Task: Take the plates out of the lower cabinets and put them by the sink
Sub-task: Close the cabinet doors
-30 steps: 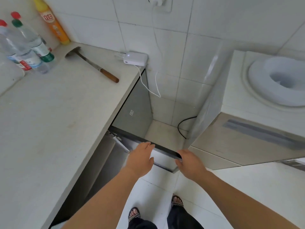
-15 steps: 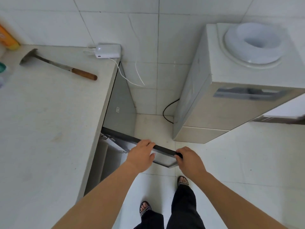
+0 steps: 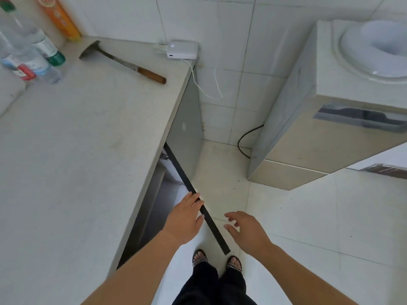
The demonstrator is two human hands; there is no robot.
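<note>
The lower cabinet door (image 3: 189,137) under the pale countertop (image 3: 72,155) stands swung out, its dark top edge running toward me. My left hand (image 3: 185,219) rests on that top edge, fingers curled over it. Beside the door, my right hand (image 3: 246,232) hovers just off it with fingers spread and nothing in it. The cabinet's inside (image 3: 154,208) is shadowed; no plates show in it. No sink is in view.
On the countertop lie a wooden-handled tool (image 3: 125,62), a white charger with cables (image 3: 181,50), plastic bottles (image 3: 28,56) and an orange bottle (image 3: 61,18). A water dispenser (image 3: 330,102) stands to the right on the tiled floor. My feet stand below the door.
The door has swung further open. My right hand has let go of its top edge and opened; my left hand stays on it.
</note>
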